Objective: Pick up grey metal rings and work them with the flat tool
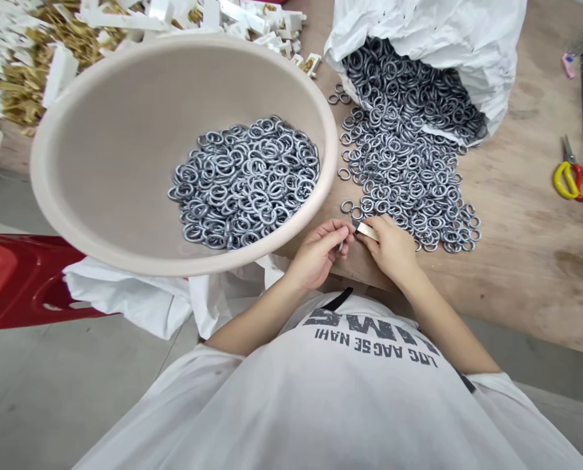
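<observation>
My left hand is closed in a pinch at the table's front edge, with a small dark metal ring showing at its fingers. Close beside it, my right hand grips a small tool with a flat cream handle. The tool's dark tip points at my left fingertips; whether it touches the ring I cannot tell. Just beyond my hands lies a loose pile of grey metal rings. It spills from the mouth of a white sack. To the left, a big beige basin holds many similar rings.
White and gold-coloured parts are heaped behind the basin. Scissors with red and yellow handles lie on the wooden table at the right, near a dark-edged object. A red plastic stool and white cloth are below the basin.
</observation>
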`<move>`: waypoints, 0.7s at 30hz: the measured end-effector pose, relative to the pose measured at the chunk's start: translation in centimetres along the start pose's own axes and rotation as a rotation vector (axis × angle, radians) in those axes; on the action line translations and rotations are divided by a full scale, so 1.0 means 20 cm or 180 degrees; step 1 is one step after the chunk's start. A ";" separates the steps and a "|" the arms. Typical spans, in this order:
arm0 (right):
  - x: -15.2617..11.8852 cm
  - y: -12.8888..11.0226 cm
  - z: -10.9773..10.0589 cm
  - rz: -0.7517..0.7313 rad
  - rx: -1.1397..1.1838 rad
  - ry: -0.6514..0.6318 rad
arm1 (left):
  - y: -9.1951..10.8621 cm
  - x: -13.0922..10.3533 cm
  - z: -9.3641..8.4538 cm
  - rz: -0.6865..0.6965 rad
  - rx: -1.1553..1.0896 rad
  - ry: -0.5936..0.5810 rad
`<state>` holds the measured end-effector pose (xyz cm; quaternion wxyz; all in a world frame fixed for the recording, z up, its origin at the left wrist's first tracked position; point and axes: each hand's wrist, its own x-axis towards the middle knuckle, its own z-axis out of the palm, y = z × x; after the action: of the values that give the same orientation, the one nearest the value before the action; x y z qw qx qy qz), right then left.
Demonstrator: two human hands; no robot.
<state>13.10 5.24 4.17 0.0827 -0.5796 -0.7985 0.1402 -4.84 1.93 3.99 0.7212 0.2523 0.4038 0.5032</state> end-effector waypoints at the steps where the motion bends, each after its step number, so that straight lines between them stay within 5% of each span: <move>1: 0.00 0.00 0.00 0.0039 -0.0003 -0.0003 | 0.00 0.01 0.00 0.0128 0.0076 0.0020; 7: -0.03 0.07 -0.01 0.0150 0.0654 0.0232 | -0.02 0.04 0.01 0.0805 0.1141 0.0186; 10: -0.07 0.08 -0.04 0.0182 0.2028 0.0221 | -0.02 0.04 0.04 0.1209 0.2007 0.0047; 13: -0.12 0.06 -0.07 0.0342 0.3523 -0.0228 | -0.03 0.03 0.09 0.1429 0.2554 -0.0269; 21: -0.21 -0.04 -0.06 0.0205 0.4281 0.0294 | -0.08 0.00 0.22 0.0412 0.0553 -0.0598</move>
<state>14.14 1.23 5.73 0.4554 -0.4309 -0.5154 0.5842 -0.38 1.59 5.18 0.6973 0.3853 0.3594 0.4860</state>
